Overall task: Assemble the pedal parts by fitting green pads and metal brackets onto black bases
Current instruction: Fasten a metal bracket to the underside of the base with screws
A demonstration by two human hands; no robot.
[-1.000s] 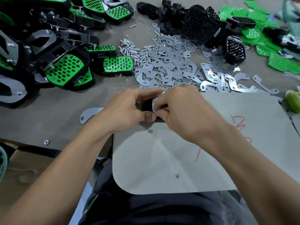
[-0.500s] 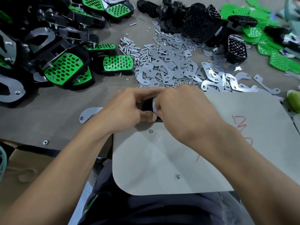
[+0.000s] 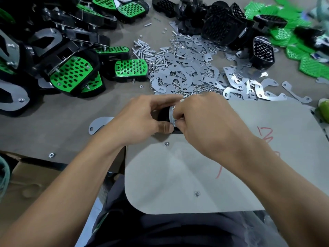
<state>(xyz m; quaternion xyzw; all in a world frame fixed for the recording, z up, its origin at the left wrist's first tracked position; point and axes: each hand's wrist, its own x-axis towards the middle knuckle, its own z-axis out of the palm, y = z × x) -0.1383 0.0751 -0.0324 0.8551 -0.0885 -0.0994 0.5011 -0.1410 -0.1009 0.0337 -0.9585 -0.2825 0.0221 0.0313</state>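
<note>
A black pedal base (image 3: pixel 162 115) is held upright between both hands at the far edge of a grey board (image 3: pixel 204 175). My left hand (image 3: pixel 140 120) grips the base from the left, thumb against its near side. My right hand (image 3: pixel 204 120) pinches a metal bracket (image 3: pixel 172 113) against the base's right face. Most of the base is hidden by my fingers. No green pad shows on this base.
Finished green-and-black pedals (image 3: pixel 71 73) are piled at the left. Loose metal brackets (image 3: pixel 188 72) and screws (image 3: pixel 144 50) lie in the middle, bare black bases (image 3: pixel 222 27) behind them, green pads (image 3: pixel 293 38) at the far right. One bracket (image 3: pixel 98 123) lies left of my hands; nuts (image 3: pixel 166 143) dot the board.
Both hands stay on the base and bracket in the same spot. My right fingers have shifted slightly on the bracket.
</note>
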